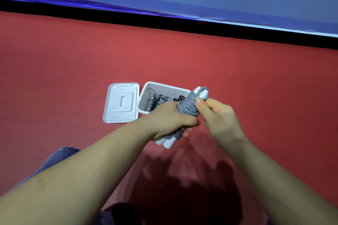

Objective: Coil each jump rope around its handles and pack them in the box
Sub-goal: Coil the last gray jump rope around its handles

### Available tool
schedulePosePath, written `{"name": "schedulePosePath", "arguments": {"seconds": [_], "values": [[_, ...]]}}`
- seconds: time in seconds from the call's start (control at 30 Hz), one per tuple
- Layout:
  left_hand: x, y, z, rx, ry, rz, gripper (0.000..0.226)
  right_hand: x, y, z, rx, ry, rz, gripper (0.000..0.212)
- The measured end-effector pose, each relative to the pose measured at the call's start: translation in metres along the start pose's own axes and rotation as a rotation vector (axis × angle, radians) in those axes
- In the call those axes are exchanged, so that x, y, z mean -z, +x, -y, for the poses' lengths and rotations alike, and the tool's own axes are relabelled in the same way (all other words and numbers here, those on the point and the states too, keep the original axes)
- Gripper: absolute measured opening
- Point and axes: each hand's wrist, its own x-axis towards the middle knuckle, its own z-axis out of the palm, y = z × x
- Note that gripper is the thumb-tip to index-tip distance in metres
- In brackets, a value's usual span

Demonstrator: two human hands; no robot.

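- The left hand (170,117) is wrapped around the middle of the jump rope bundle (187,109), fingers curled right round it. That looks like the anchor grip, clamping the two white handles (167,143) side by side so the coils can't slide off.
- The right hand (217,113) pinches the top of the bundle, thumb pressed on the grey cord near the upper handle ends (201,92). A small loop of cord (202,88) sticks out above the thumb, so my guess is the tail end is being tucked or locked in (hard to tell exactly how it's threaded).
- The cord is wound in tight grey turns around both handles, with white ends poking out top and bottom. I'd call the coiling on this one basically done.
- The bundle is held in the air just in front of the white box (146,95), overlapping its right corner from this angle, not inside it.
- The box sits open on the red floor (73,60) with a few coiled ropes (155,100) already packed at the left side, and free room on the right, probably where this one goes.
- The lid (121,103) lies flat just left of the box, out of the way of packing.
- Risk, as I see it: let go before that tail is secured and the coil springs loose.
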Motion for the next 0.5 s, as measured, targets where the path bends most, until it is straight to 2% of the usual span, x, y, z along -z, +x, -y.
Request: {"name": "schedulePosePath", "arguments": {"seconds": [0.17,0.3,0.37,0.47,0.5], "values": [[0.011,0.002,-0.01,0.086,-0.261,0.03,0.015,0.003,0.007,0.004,-0.147,0.234,0.165,0.03],[0.017,0.005,-0.012,0.117,-0.281,0.018,0.012,0.011,0.013,-0.016,-0.006,-0.021,0.163,0.032],[0.016,0.005,-0.012,0.124,-0.292,0.008,0.009,0.012,0.015,-0.021,-0.001,-0.132,0.096,0.032],[0.015,0.003,-0.014,0.106,-0.303,-0.025,0.001,0.013,0.015,-0.024,-0.021,-0.246,0.003,0.019],[0.015,0.004,-0.012,0.087,-0.292,-0.051,0.011,0.013,0.013,-0.023,-0.007,-0.293,0.001,0.018]]}}
